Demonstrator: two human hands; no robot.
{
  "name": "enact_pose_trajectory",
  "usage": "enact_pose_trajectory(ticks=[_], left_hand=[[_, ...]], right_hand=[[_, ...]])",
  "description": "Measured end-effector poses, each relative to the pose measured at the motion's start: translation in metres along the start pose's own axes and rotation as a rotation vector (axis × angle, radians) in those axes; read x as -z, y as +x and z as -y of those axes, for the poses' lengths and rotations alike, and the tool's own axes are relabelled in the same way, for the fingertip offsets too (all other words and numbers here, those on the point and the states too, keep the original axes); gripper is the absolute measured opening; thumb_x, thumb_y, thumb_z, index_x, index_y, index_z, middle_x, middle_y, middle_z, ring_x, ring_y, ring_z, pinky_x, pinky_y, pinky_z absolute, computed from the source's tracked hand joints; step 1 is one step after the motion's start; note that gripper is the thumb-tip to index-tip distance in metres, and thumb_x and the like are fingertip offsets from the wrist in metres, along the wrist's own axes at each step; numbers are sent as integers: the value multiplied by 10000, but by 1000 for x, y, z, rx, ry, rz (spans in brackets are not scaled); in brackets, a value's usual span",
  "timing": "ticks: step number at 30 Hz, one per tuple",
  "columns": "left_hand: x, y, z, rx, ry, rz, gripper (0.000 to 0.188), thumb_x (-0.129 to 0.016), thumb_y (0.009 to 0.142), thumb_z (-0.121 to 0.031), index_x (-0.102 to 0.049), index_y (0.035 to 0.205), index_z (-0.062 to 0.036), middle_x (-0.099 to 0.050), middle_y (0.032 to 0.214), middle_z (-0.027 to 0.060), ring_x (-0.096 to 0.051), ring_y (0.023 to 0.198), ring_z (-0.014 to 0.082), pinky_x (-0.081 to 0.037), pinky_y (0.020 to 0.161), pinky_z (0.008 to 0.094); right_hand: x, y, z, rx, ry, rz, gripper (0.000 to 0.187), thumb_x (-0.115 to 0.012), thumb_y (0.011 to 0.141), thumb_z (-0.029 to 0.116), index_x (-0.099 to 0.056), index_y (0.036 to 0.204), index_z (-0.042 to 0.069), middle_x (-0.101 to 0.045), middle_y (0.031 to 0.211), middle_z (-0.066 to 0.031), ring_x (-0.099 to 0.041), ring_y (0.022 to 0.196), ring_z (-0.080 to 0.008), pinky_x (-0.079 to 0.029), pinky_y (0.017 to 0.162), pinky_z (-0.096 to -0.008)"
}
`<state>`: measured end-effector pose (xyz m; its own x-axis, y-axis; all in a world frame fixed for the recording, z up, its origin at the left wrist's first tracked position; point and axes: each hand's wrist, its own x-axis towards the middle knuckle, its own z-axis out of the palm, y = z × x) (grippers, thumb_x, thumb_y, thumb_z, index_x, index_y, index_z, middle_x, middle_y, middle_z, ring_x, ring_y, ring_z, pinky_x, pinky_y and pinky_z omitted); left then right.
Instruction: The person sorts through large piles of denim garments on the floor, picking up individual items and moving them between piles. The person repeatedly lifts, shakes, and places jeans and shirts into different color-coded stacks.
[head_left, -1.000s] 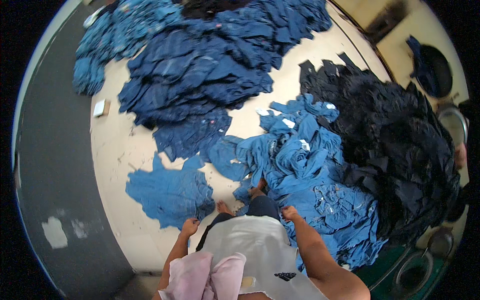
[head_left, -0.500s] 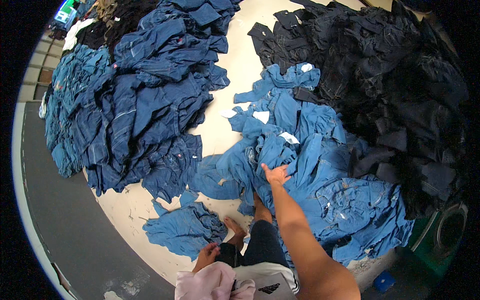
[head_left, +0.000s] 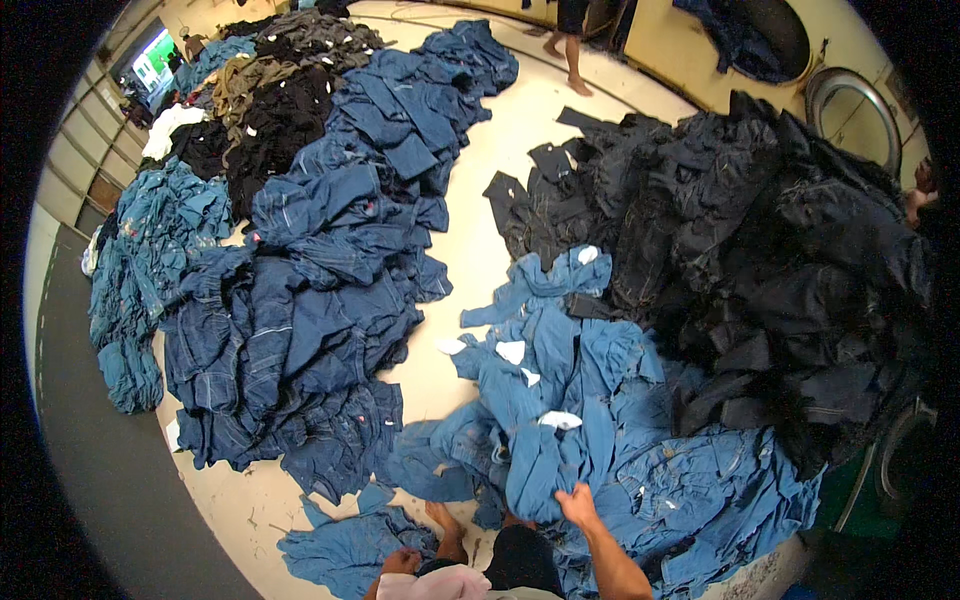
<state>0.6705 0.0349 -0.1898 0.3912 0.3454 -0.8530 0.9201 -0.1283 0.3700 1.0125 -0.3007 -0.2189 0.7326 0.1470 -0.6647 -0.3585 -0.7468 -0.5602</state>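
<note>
My right hand (head_left: 577,503) is closed on the lower end of a light blue denim garment (head_left: 555,465), drawing it up from the pile of similar light blue garments (head_left: 690,490) around it. White tags (head_left: 559,421) show on some of these pieces. My left hand (head_left: 402,560) hangs low by my body with its fingers curled, and I see nothing in it. Just to its left, a small light blue garment heap (head_left: 345,550) lies on the floor beside my bare foot (head_left: 446,530).
Dark blue denim garments (head_left: 300,330) form a long heap on the left. A tall black garment pile (head_left: 760,290) rises on the right. A pale floor strip (head_left: 450,330) runs between them. Farther off stand another person's bare legs (head_left: 572,55) and a round machine door (head_left: 855,110).
My right hand has gone from spread fingers over the pile to a grip on a light blue garment, pulling it toward me. The view has tilted up, showing more of the far room.
</note>
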Motion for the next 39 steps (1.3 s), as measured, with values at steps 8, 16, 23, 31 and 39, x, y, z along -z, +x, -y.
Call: enact_pose_trajectory(ticks=[8,16,23,31,39], left_hand=[[4,-4,-137,-149,-750,540,579,-686,904,-419,-585,1278,12,-686,1077,112,-666,931,198,-533,852,322],[48,-97,-215,-340,-956,667,629,-714,896,-383,-518,1354,1,-649,1185,108,-622,1052,181,-507,926,332],[91,-172,-224,-853,-315,561,848,-750,825,-479,-448,1415,49,-518,1400,199,-489,1285,266,-380,1094,358],[145,-230,-231,-643,-13,527,911,-763,752,-611,-539,1332,54,-578,1336,196,-539,1229,270,-429,1023,348],[128,-182,-199,-483,-122,385,669,-792,802,-427,-623,1241,49,-660,1241,116,-613,1133,234,-467,986,341]], right_hand=[[-49,-208,106,410,-76,-47,478,-761,693,352,-521,537,-30,-486,474,-200,-572,477,-331,-469,499,-462],[-70,-333,135,282,107,182,382,-786,804,312,-610,860,-22,-625,820,-156,-570,747,-242,-435,616,-414],[-31,-232,89,-157,1608,98,497,-530,929,438,-591,1216,36,-614,1265,-162,-598,1161,-317,-531,910,-499],[15,-172,157,72,1418,134,472,-511,948,398,-556,1269,54,-566,1330,-141,-547,1220,-310,-499,957,-482],[30,-191,131,186,1384,52,457,-491,968,359,-521,1322,73,-519,1394,-120,-496,1279,-304,-468,1005,-465]])
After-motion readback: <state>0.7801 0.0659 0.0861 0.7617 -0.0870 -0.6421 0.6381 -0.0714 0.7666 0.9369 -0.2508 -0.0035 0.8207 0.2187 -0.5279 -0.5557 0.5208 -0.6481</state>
